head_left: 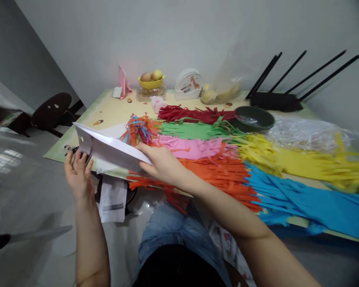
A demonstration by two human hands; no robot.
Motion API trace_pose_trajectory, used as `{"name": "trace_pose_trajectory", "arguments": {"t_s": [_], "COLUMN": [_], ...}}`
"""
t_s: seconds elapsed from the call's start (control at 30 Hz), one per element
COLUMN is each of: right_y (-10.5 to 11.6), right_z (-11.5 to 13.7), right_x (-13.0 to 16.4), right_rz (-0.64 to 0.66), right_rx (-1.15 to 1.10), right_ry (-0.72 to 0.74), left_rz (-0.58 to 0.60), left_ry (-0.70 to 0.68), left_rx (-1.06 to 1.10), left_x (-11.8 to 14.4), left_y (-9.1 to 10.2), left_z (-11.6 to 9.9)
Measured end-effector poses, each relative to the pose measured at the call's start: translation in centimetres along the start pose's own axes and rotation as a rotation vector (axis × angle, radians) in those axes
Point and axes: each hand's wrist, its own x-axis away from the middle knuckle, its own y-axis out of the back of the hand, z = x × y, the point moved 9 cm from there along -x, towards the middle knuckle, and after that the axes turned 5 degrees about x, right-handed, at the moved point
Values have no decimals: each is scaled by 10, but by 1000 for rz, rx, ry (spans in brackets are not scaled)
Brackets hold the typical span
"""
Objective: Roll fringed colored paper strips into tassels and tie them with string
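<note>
Both hands hold a white paper sheet off the table's near left corner.

The left hand (77, 175) pinches the sheet's (112, 149) left end, fingers curled up behind it; the right hand (163, 163) clamps its right end, thumb on top. The sheet is seen nearly edge-on, long axis running from 10 o'clock to 4 o'clock, its pointed corner toward 10. Held only at the ends, it could sag or crease in the middle, and I judge a slip of the right hand could drag it into the orange fringed paper (221, 175) at 3 o'clock, tearing strips. Pink fringed paper (194, 147) lies just beyond on the table (107, 111).
</note>
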Motion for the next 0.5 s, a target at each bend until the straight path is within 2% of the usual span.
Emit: {"name": "trace_pose_trajectory", "arguments": {"t_s": [0.07, 0.13, 0.17, 0.23, 0.27, 0.3, 0.37, 0.4, 0.43, 0.47, 0.5], "right_y": [-6, -30, -47, -84, -96, -98, -80, -62, -49, -47, -53], "right_z": [33, 58, 62, 52, 39, 23, -20, -47, -75, -98, -117], "right_x": [-28, -53, -65, -87, -98, -110, -141, -156, -168, -178, -188], "right_rz": [-92, -135, -98, 76, 154, 178, 80, -50, -128, -135, -84], "right_rx": [277, 445, 475, 442, 410, 390, 393, 375, 362, 352, 340], "right_ry": [86, 182, 199, 218, 205, 173, 57, -78, -207, -298, -363], "left_rz": [20, 98, 100, 13, -50, -99, -136, -136, -139, -147, -145], "left_ry": [33, 140, 194, 267, 279, 282, 255, 222, 180, 135, 79], "left_rx": [82, 132, 91, -100, -208, -294, -388, -412, -445, -475, -525], "left_x": [-10, -18, -23, -33, -39, -44, -52, -55, -56, -56, -53], "left_y": [-1, -8, -8, 6, 16, 26, 39, 43, 46, 48, 47], "left_z": [7, 25, 38, 66, 78, 88, 103, 105, 105, 102, 97]}}
